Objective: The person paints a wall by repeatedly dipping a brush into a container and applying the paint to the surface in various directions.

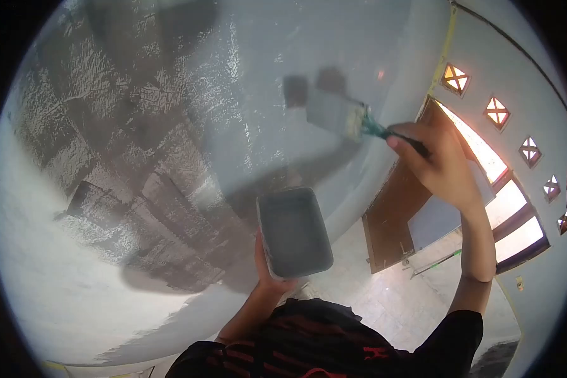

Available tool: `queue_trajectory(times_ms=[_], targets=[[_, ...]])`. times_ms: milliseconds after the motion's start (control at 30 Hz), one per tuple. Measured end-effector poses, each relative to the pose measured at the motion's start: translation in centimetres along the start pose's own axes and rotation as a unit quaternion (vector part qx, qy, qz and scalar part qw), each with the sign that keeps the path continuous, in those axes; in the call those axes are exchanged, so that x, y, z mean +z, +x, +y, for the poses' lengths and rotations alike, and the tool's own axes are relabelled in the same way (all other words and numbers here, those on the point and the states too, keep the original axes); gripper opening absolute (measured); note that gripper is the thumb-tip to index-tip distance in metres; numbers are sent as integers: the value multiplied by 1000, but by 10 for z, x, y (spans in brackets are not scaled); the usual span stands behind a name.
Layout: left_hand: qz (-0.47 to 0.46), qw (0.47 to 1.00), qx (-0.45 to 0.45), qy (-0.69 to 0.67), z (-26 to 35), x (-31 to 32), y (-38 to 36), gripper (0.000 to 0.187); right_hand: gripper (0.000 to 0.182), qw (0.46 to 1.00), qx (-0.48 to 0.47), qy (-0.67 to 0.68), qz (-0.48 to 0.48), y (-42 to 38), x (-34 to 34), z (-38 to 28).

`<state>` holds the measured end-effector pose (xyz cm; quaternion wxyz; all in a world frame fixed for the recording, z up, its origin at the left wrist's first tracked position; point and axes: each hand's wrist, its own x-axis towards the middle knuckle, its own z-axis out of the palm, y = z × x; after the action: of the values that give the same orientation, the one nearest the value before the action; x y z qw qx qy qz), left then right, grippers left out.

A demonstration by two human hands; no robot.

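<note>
My right hand [431,157] is closed around the green handle of a wide paintbrush [356,123], its fingers wrapped about the grip. The brush head points left at the wall [252,88], over a wet-looking grey area; whether the bristles touch is hard to tell. Lower down, my left hand [271,268] grips a rectangular tub [295,233] from its left side and underneath, with part of the fingers hidden behind it. Smooth grey paint shows inside the tub. Left of the tub, the wall has uneven, darker grey patches with shiny streaks.
To the right stands a brown wooden door [387,220] beside bright windows [510,208]. Small diamond-shaped vents [498,112] run along the right wall. Pale floor [384,299] lies below, with a thin green-ended stick [435,264] near the door.
</note>
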<state>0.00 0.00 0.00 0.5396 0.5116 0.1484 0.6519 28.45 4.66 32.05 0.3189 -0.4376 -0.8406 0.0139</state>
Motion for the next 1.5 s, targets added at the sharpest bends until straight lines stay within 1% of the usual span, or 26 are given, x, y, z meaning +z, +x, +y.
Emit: queue_trajectory(times_ms=[67,100,167,200,267,300,367,467,500,533,567,600,633,667,733,867,933,1000,1033,1067,1167,1233,1300,1367,1433,1500], targets=[[10,969,141,201,-7,-5,1,125,20,997,26,-43,55,14,2,-19],[-6,967,138,212,0,-11,3,125,20,996,34,-34,71,16,6,-21],[10,978,121,167,-10,-4,2,125,21,989,-31,-42,135,32,5,-21],[8,980,119,162,-17,-4,-2,125,22,989,-25,-61,134,38,7,-21],[128,991,-32,-13,-27,-10,-7,125,21,980,-59,-84,169,47,21,-13],[128,991,-32,-14,-24,-8,-5,125,21,969,-97,-103,203,51,29,-10],[126,988,-57,-71,-7,5,1,101,19,969,-89,-120,197,51,41,-10],[122,975,-96,-158,19,24,10,69,19,988,-43,-117,86,42,61,-9],[123,975,-96,-160,24,27,11,69,19,988,-44,-119,85,38,70,-5],[61,998,6,-33,27,28,12,70,20,991,-48,-113,48,34,79,1],[-2,990,106,95,29,28,12,72,21,993,-51,-107,11,30,85,5],[-1,990,105,95,29,24,10,72,22,993,-49,-109,-26,27,87,7],[98,988,-34,-111,27,17,6,88,22,993,-50,-108,-28,25,85,8],[190,916,-170,-309,25,13,2,108,21,994,-52,-98,-20,22,80,9],[184,931,-154,-276,17,7,0,99,20,994,-57,-89,-13,20,64,3],[154,975,-92,-131,2,2,-5,73,19,989,-22,-82,123,32,25,-24],[132,988,-63,-53,0,1,-5,67,18,971,-45,-96,213,47,24,-25],[116,992,-48,-13,4,4,0,66,17,965,-71,-130,214,54,40,-14],[135,967,-113,-185,12,10,6,66,17,958,-98,-165,211,55,50,-8],[150,907,-176,-351,20,16,10,65,16,964,-85,-191,162,48,62,-9],[143,903,-164,-370,33,29,15,63,17,969,-70,-213,106,19,102,3],[129,893,-173,-395,35,26,12,62,16,982,-31,-182,-37,1,110,15],[116,883,-183,-416,36,23,9,62,16,984,-37,-171,-27,-4,97,19],[165,894,-189,-371,35,20,7,63,17,986,-44,-158,-14,-1,83,13],[170,891,-190,-377,36,19,8,63,19,983,-61,-108,136,10,60,3],[175,882,-197,-390,38,19,10,74,19,980,-47,-93,168,26,42,-11]])
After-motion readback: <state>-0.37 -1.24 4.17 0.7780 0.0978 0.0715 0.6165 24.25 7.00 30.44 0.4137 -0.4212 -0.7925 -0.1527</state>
